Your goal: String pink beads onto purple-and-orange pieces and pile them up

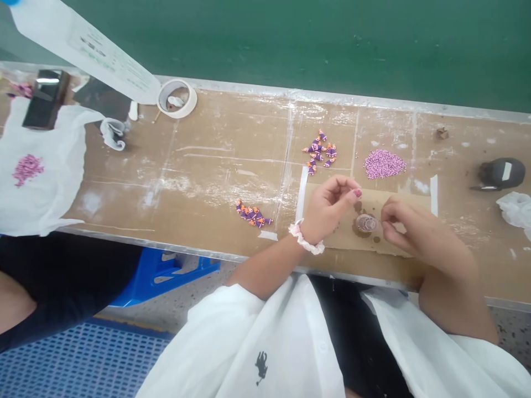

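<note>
My left hand (pixel 334 198) is closed in a pinch above a brown sheet (pixel 344 243). A small dark pink spot shows at its fingertips; whether this is a held piece or a nail I cannot make out. Beside a small clear round cup (pixel 366 223), the fingers of my right hand (pixel 400 222) are pressed together, and anything between them is too small to name. Wet spots surround the cup. Beyond the sheet lie a pile of small pink beads (pixel 384 165) and a group of tiny purple and orange figurines (pixel 318 149).
More figurines (pixel 253 214) lie left of the sheet. A tape roll (pixel 177 98) and a large white bottle (pixel 87 50) stand farther left, near a phone (pixel 45 98) and white cloth (pixel 62 160). At right are a black rounded object (pixel 503 172) and crumpled plastic (pixel 516 210).
</note>
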`<state>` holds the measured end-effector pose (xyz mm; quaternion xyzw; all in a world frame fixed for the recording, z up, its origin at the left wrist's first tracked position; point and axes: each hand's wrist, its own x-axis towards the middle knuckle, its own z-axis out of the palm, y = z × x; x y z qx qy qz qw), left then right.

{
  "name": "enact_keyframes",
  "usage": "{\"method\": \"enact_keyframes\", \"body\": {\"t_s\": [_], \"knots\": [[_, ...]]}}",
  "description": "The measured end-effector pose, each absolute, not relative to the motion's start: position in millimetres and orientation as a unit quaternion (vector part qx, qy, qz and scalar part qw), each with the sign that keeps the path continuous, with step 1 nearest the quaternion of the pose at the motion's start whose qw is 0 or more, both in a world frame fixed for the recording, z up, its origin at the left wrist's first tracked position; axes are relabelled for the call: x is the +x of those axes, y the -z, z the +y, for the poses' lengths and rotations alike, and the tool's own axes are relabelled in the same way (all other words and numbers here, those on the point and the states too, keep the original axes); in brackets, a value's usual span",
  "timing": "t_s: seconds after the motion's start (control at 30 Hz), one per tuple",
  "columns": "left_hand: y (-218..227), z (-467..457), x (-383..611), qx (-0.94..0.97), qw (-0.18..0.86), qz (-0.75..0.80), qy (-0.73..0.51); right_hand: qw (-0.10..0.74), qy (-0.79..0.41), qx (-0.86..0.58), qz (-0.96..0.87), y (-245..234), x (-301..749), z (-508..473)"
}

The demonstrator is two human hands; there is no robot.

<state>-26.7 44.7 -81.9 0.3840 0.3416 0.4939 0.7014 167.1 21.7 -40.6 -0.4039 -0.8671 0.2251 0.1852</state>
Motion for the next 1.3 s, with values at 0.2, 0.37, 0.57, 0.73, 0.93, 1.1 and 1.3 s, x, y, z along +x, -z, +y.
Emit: {"method": "enact_keyframes", "body": {"t_s": [0.2, 0.37, 0.57, 0.73, 0.93, 1.1, 1.3], "knots": [[79.5, 46.5, -26.5, 0.359, 0.707, 0.361, -0.491, 0.091, -0.118, -0.376, -0.915, 44.5, 159.4, 20.0], [76.1, 44.9, -27.3, 0.359, 0.715, 0.365, -0.476, 0.066, -0.091, -0.381, -0.918, 52.4, 159.2, 16.6], [80.0, 45.9, -26.3, 0.387, 0.689, 0.381, -0.480, 0.102, -0.148, -0.390, -0.903, 47.4, 162.6, 18.1], [67.8, 45.4, -45.2, 0.645, 0.525, 0.394, -0.391, 0.157, -0.187, -0.385, -0.890, 40.3, 175.2, 20.0], [47.7, 26.3, -137.7, 0.708, 0.240, 0.651, -0.133, 0.180, -0.134, -0.381, -0.897, 45.0, 177.6, 20.6], [59.7, 17.2, -198.6, 0.530, 0.203, 0.818, -0.096, 0.205, -0.101, -0.366, -0.902, 44.3, 171.7, 18.6], [80.2, 29.0, -208.7, 0.503, 0.278, 0.808, -0.128, 0.217, -0.089, -0.363, -0.902, 47.1, 171.5, 18.3]]}}
